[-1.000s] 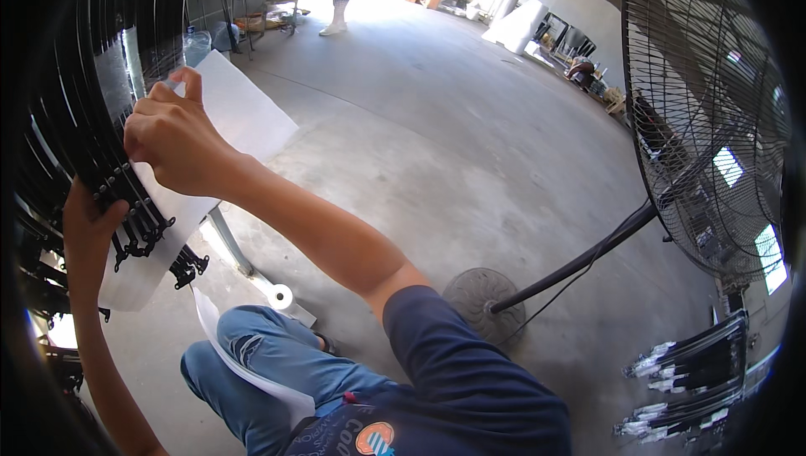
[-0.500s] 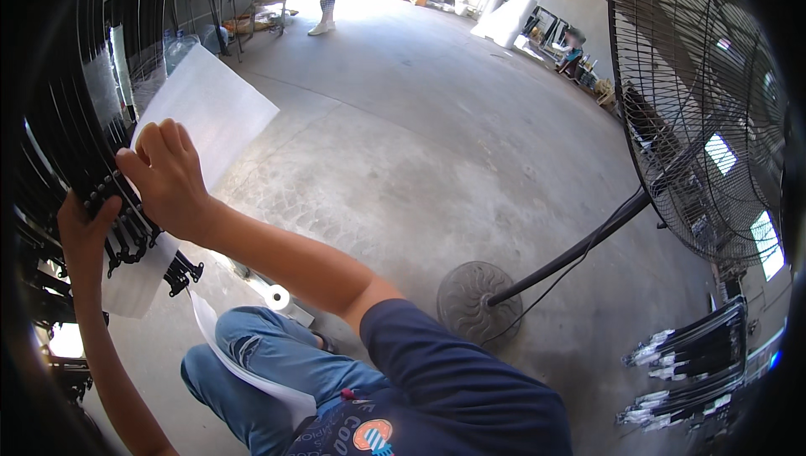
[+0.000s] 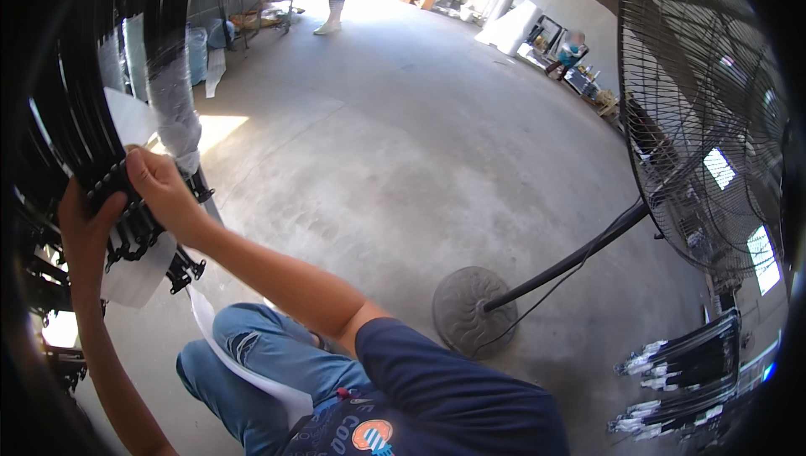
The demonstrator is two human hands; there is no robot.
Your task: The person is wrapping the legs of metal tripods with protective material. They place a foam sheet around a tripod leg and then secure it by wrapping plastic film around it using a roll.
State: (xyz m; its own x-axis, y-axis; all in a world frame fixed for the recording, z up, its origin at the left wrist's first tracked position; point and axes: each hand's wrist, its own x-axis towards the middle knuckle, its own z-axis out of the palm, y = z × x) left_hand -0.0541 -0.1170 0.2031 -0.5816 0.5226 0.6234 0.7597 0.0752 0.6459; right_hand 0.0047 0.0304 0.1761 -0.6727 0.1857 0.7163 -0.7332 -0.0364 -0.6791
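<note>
Our left hand [image 3: 84, 221] grasps the black rods [image 3: 105, 154] near their lower ends, thumb across the front. Our right hand [image 3: 159, 187] curls at the bundle's right edge, thumb raised; we cannot tell whether that grip pinches anything. The rods stand at our left, with a white sheet [image 3: 128, 116] showing above the right hand and its lower part below the black end fittings [image 3: 138, 238].

To handle this well, we judge that the left hold should stay firm while the right fingers work close to the rods, pressing the sheet flat without creases. We should mind the knobbly fittings, which could snag or tear it.

The left fingers are hidden behind the bundle, as are most right fingertips. The rods' upper ends run out of view, and the dark rim swallows the leftmost ones.
</note>
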